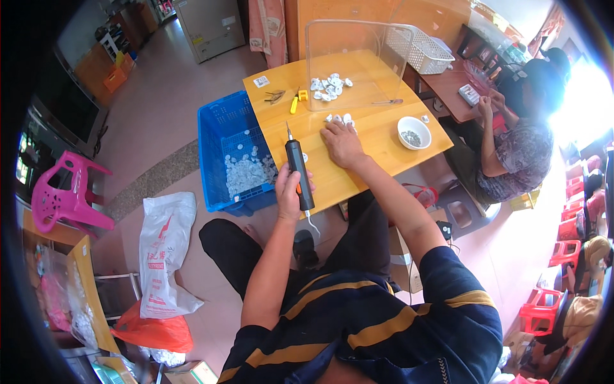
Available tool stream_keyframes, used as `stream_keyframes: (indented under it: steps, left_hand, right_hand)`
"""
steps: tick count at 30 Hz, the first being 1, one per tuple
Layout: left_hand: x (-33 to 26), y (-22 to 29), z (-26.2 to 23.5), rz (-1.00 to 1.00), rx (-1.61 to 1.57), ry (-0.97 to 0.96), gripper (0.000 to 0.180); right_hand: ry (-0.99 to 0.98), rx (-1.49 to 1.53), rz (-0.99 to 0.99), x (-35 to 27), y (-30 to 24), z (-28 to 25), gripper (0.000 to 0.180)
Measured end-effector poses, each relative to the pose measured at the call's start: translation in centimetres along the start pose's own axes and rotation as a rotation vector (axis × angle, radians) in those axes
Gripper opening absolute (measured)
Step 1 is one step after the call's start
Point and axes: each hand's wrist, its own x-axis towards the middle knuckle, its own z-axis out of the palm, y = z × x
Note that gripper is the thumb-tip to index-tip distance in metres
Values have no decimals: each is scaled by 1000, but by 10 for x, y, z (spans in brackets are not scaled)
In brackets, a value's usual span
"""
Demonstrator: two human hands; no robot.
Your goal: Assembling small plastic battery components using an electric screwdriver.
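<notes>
My left hand is closed around a black electric screwdriver, its bit pointing up and away from me and a white cable leaving its lower end. Over the wooden table, my right hand lies palm down with fingers apart, the tips touching a few small white plastic parts. Its palm side is hidden. Beyond it, more white plastic parts sit in a loose pile behind a clear upright panel. A white bowl of small metal pieces, perhaps screws, stands to the right.
A blue crate holding many white parts stands left of the table. A yellow-handled tool lies near the table's left edge. Another person works at a brown table on the right. A pink chair and white sack are left.
</notes>
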Motion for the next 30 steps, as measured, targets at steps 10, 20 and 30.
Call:
stream_keyframes:
  steps: [10,20,30]
  left_hand:
    - [6,-4,-3,-18,84,-38,37]
    - [9,-14,2,-93,216,-81,39]
    - [2,-9,2,-104,297,-108,47]
  right_hand:
    - [283,90,-38,-27,52,-47,33]
    - [-46,-175,586,-49,169,-104,21]
    - [-153,-148,605,-55,191,-77,15]
